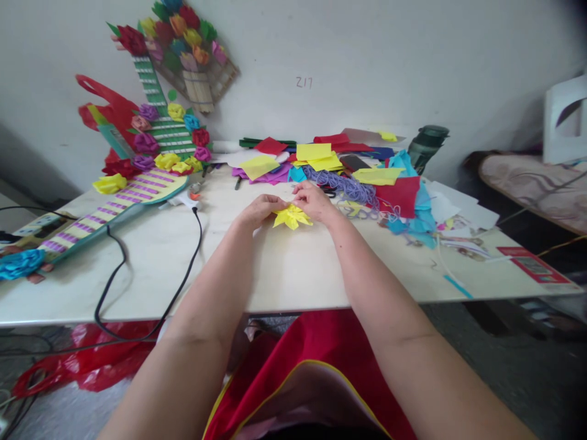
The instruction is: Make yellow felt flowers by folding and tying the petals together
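A yellow paper flower (292, 217) with pointed petals is held between both hands, just above the white table. My left hand (262, 209) pinches its left side with closed fingers. My right hand (314, 200) has its fingers closed on the upper right side of the flower. The fingertips meet near the flower's far edge, and its back is hidden behind them. Beyond the hands lie sheets of yellow paper (314, 152) and a tangle of purple yarn (343, 183).
A glue gun (186, 199) with a black cord rests left of my arms. Paper-flower decorations (172, 131) stand at the back left. Red and blue paper (398, 197) lies at the right, near a dark bottle (427, 148). The white table's (293, 287) front edge is close to me.
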`<action>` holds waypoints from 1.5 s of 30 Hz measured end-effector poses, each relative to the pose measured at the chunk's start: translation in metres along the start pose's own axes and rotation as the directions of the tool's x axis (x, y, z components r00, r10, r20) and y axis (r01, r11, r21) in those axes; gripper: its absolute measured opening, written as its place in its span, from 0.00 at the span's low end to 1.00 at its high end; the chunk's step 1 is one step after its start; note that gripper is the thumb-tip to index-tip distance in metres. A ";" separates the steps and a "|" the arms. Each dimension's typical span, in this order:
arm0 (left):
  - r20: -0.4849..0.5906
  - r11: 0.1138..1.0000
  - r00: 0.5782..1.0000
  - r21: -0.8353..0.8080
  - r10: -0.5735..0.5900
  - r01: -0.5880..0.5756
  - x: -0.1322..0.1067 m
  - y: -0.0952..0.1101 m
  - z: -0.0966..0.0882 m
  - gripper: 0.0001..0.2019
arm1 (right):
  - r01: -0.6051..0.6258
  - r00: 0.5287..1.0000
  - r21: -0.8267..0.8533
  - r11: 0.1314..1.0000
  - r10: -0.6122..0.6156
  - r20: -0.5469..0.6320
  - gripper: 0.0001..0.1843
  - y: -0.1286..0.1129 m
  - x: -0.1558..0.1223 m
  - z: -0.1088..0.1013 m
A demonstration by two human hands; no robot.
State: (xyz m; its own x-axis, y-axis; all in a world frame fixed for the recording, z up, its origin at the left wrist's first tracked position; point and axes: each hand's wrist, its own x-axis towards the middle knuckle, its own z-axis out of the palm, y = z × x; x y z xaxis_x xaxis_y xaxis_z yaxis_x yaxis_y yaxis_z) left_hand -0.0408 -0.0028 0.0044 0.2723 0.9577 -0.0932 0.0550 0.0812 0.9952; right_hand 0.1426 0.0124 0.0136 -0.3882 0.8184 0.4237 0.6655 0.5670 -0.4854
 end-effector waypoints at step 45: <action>-0.020 0.974 0.978 0.096 0.209 -0.206 0.001 0.001 0.004 0.19 | -0.109 0.984 -0.040 0.993 0.113 0.135 0.21 -0.013 -0.004 -0.020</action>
State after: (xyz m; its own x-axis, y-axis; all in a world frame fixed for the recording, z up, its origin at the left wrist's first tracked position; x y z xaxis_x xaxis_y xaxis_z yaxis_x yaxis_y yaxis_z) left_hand -0.0361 -0.0027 0.0053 0.2590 0.9588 0.1170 0.0897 -0.1445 0.9854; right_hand 0.1483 -0.0007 0.0337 -0.3929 0.8824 0.2588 0.7289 0.4704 -0.4974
